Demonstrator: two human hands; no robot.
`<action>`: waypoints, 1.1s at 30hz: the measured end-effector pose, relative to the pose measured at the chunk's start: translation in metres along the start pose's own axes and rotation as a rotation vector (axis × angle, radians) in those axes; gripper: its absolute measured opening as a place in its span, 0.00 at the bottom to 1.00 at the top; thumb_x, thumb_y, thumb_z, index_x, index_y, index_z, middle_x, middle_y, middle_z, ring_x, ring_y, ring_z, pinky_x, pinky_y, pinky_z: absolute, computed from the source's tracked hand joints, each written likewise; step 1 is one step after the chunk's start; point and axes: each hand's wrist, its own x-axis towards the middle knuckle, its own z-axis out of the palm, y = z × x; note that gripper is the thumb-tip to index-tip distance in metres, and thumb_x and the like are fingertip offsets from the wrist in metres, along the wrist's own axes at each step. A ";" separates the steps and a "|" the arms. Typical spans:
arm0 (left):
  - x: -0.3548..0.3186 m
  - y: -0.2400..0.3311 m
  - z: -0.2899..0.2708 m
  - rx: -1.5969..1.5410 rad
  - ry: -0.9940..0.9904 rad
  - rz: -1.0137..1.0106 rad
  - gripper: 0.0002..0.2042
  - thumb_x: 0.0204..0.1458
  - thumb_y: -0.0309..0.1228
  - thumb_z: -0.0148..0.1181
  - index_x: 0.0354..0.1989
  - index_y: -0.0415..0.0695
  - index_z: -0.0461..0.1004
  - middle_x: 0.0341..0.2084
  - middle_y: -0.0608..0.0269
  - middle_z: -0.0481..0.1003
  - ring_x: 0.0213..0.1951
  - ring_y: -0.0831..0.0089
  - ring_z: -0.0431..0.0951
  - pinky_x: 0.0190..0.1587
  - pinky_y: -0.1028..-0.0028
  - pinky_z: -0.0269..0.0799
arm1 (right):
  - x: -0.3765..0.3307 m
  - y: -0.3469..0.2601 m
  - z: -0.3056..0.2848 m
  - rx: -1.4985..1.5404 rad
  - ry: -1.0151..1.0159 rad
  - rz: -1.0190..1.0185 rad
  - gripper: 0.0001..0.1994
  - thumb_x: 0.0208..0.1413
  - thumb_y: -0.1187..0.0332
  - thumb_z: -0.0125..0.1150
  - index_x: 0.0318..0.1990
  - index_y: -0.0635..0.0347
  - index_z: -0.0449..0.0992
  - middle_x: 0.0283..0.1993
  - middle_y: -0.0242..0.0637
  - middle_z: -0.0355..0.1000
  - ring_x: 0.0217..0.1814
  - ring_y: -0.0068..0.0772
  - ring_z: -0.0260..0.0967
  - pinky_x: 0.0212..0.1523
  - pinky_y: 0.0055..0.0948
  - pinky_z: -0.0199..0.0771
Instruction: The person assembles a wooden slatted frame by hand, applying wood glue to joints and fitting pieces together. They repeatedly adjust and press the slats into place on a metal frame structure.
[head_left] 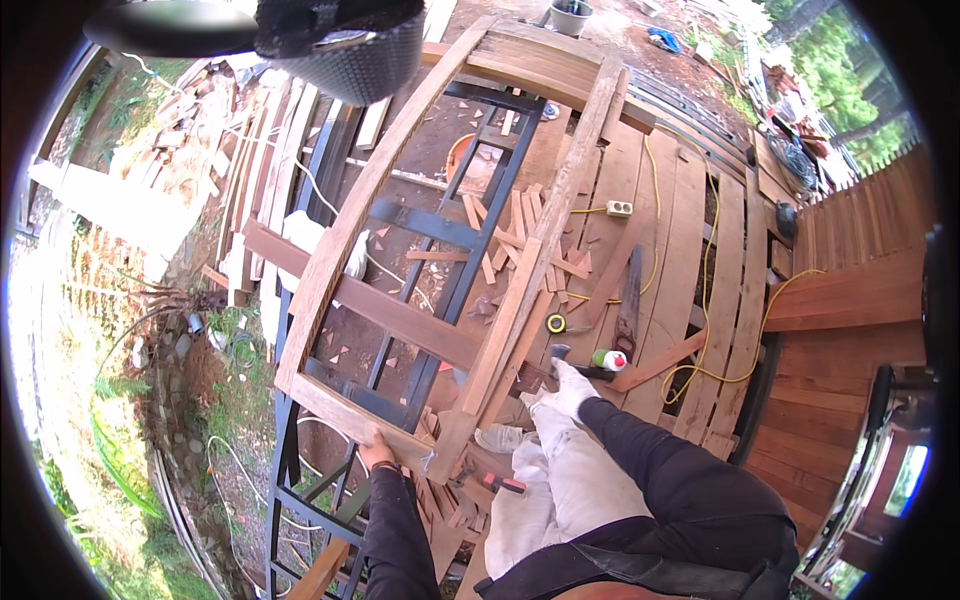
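Note:
A large wooden frame point(330, 235) with rounded far corners and a brown cross-slat point(405, 322) lies across dark metal bars. At its near end my bare left hand point(377, 452) is closed on the near rail, thumb on top. My right hand point(570, 390), in a pale glove, is closed beside the frame's right side, above my light-trousered legs. A grey-black piece point(560, 352) shows just past its fingers; what the hand holds is partly hidden. Close by lies a white-and-green bottle point(608, 360) with a red cap. A red-and-black handled tool point(505, 483) is near my left leg.
On the plank deck point(690, 220) at right are a handsaw point(628, 310), a round yellow-and-black tape measure point(556, 323), a white socket block point(619, 208) and a looping yellow cord point(710, 260). Wood offcuts point(520, 225) lie under the frame. A dark metal structure point(285, 500) stands at left.

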 end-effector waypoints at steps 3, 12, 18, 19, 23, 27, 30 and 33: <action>0.009 -0.005 -0.001 -0.071 -0.090 -0.046 0.36 0.58 0.44 0.69 0.60 0.20 0.68 0.57 0.30 0.75 0.60 0.44 0.77 0.64 0.59 0.70 | 0.009 0.033 -0.025 0.209 0.130 0.221 0.40 0.53 0.57 0.71 0.69 0.72 0.63 0.60 0.57 0.75 0.62 0.48 0.75 0.63 0.38 0.74; -0.007 0.001 -0.002 -0.241 -0.072 -0.046 0.35 0.55 0.37 0.72 0.63 0.23 0.66 0.58 0.41 0.76 0.58 0.54 0.78 0.62 0.62 0.72 | 0.227 -0.002 -0.147 0.503 0.564 0.056 0.30 0.58 0.52 0.67 0.55 0.72 0.72 0.54 0.49 0.80 0.58 0.40 0.76 0.61 0.35 0.72; -0.016 0.018 -0.019 -0.384 -0.125 -0.209 0.39 0.54 0.34 0.74 0.68 0.26 0.61 0.59 0.44 0.74 0.57 0.56 0.77 0.61 0.61 0.72 | 0.338 -0.015 -0.218 0.653 0.805 0.104 0.36 0.57 0.48 0.70 0.59 0.73 0.71 0.53 0.46 0.81 0.56 0.38 0.78 0.61 0.33 0.72; -0.015 0.018 -0.020 -0.351 -0.121 -0.173 0.38 0.55 0.33 0.73 0.68 0.26 0.60 0.59 0.44 0.74 0.56 0.56 0.78 0.59 0.60 0.74 | 0.343 -0.008 -0.244 0.598 0.764 0.046 0.41 0.54 0.45 0.71 0.63 0.74 0.69 0.60 0.55 0.76 0.63 0.47 0.74 0.65 0.36 0.69; -0.018 0.018 -0.015 -0.135 -0.022 -0.223 0.47 0.50 0.33 0.77 0.71 0.28 0.52 0.59 0.42 0.71 0.55 0.55 0.77 0.54 0.60 0.78 | 0.394 -0.020 -0.355 0.255 0.991 0.251 0.59 0.43 0.32 0.73 0.68 0.81 0.63 0.68 0.69 0.67 0.73 0.58 0.65 0.71 0.42 0.65; -0.025 0.030 -0.014 0.020 0.003 -0.217 0.56 0.42 0.35 0.81 0.74 0.26 0.47 0.63 0.39 0.67 0.58 0.53 0.74 0.62 0.60 0.71 | 0.468 -0.055 -0.436 0.325 0.724 0.356 0.62 0.33 0.28 0.77 0.63 0.79 0.66 0.67 0.66 0.68 0.69 0.53 0.70 0.66 0.43 0.71; -0.033 0.050 -0.019 0.004 -0.028 -0.307 0.58 0.40 0.36 0.82 0.74 0.25 0.47 0.65 0.37 0.65 0.60 0.52 0.73 0.65 0.61 0.69 | 0.499 -0.063 -0.445 0.226 0.680 0.517 0.62 0.31 0.35 0.81 0.65 0.78 0.63 0.68 0.63 0.68 0.69 0.50 0.71 0.66 0.42 0.72; -0.034 0.067 -0.018 0.043 -0.031 -0.298 0.58 0.40 0.36 0.81 0.74 0.25 0.47 0.65 0.36 0.65 0.61 0.52 0.73 0.65 0.61 0.69 | 0.514 -0.058 -0.445 0.183 0.747 0.596 0.61 0.32 0.42 0.82 0.67 0.78 0.59 0.68 0.62 0.67 0.69 0.50 0.71 0.66 0.41 0.73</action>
